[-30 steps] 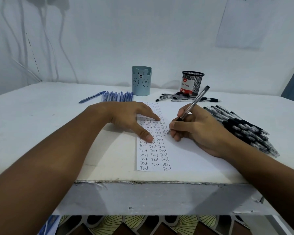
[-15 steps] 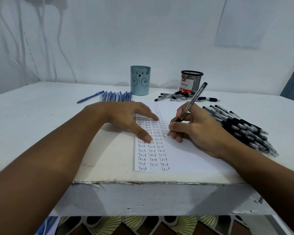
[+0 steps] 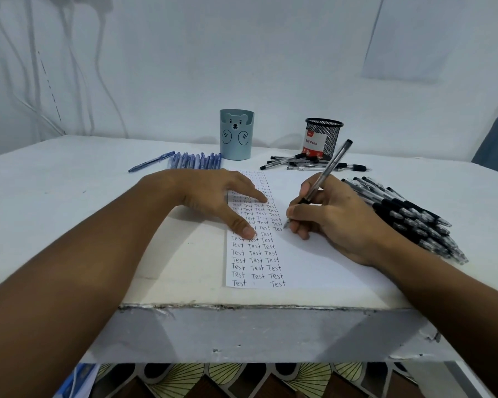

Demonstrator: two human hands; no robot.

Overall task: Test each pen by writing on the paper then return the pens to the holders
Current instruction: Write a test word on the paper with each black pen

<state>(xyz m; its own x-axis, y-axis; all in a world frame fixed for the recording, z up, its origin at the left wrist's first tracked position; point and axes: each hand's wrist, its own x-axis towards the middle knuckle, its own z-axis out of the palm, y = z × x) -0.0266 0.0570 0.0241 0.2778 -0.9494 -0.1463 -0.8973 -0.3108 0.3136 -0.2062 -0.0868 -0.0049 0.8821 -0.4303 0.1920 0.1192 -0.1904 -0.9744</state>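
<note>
Pen [image 3: 325, 173] tip apparently farther along paper [image 3: 314, 254].

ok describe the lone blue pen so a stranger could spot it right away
Start at the blue bear pen holder at the back of the white table. Left of it lies a tight row of blue pens. The lone blue pen lies further left, apart from them and slanted.

right hand [image 3: 339, 222] gripping pen [image 3: 325, 173] (tip on paper [image 3: 314, 262])
</note>
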